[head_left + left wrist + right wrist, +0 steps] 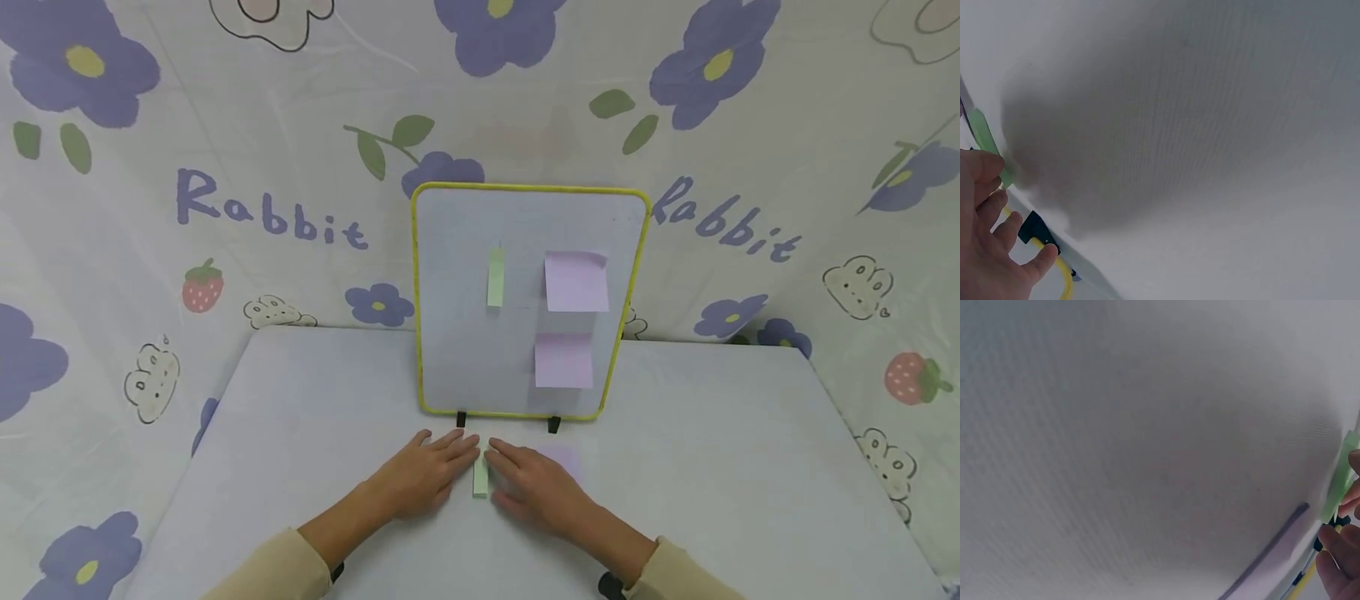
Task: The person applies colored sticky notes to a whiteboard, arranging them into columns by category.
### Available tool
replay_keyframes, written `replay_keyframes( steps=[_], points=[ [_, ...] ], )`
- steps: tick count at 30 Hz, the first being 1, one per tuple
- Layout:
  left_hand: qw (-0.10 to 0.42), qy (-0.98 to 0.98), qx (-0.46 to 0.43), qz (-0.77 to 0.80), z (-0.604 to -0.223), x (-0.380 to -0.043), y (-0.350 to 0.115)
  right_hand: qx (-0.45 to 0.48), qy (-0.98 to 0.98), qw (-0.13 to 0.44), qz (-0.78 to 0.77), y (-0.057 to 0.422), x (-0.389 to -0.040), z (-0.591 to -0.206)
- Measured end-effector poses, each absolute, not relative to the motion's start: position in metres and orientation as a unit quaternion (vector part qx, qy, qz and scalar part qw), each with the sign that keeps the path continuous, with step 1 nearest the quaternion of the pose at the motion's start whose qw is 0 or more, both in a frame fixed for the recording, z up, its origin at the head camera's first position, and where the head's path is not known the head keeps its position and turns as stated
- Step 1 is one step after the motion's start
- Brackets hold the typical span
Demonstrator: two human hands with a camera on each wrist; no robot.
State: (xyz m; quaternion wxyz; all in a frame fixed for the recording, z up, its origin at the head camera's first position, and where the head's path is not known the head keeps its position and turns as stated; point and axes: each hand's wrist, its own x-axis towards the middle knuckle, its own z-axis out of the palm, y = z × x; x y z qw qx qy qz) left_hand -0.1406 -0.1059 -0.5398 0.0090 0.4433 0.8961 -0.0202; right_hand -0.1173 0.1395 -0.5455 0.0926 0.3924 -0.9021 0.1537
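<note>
A narrow pad of green sticky notes (481,479) lies lengthwise on the white table, between my two hands. My left hand (423,475) is palm down at its left side, fingers nearly straight and tips close to the far end; the left wrist view has its thumb and forefinger right at the green pad (985,132). From the right, my right hand (543,490) reaches in with extended fingers, their tips beside the pad's far end. Partly hidden behind this hand is a lilac sticky note pad (564,461).
Just beyond the hands stands a yellow-framed whiteboard (457,350) on black feet (554,425). It carries a green strip (496,277), an upper lilac note (576,283) and a lower lilac note (563,362). Patterned cloth (285,142) hangs behind the table.
</note>
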Motion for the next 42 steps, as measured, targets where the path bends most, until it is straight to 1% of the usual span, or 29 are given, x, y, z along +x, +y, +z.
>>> replay_keyframes(
  steps=[9, 16, 20, 30, 42],
  points=[
    [0.002, 0.893, 0.448, -0.034, -0.5447, -0.1376, -0.1053, 0.385, -0.907, 0.091, 0.142, 0.1382, -0.1175, -0.5524],
    [0.008, 0.892, 0.448, -0.055, -0.5405, -0.1389, -0.1015, 0.395, -0.899, 0.14, 0.126, 0.1334, -0.1188, -0.5541],
    [0.006, 0.893, 0.448, -0.049, -0.54, -0.1387, -0.1006, 0.4, -0.893, 0.156, 0.132, 0.1312, -0.1193, -0.5545],
    [0.016, 0.897, 0.44, -0.028, -0.5391, -0.1391, -0.0987, 0.408, -0.893, 0.144, 0.122, 0.1326, -0.1185, -0.5546],
    [0.011, 0.896, 0.444, -0.024, -0.5392, -0.1399, -0.0998, 0.397, -0.898, 0.127, 0.142, 0.1319, -0.1178, -0.554]
  ],
)
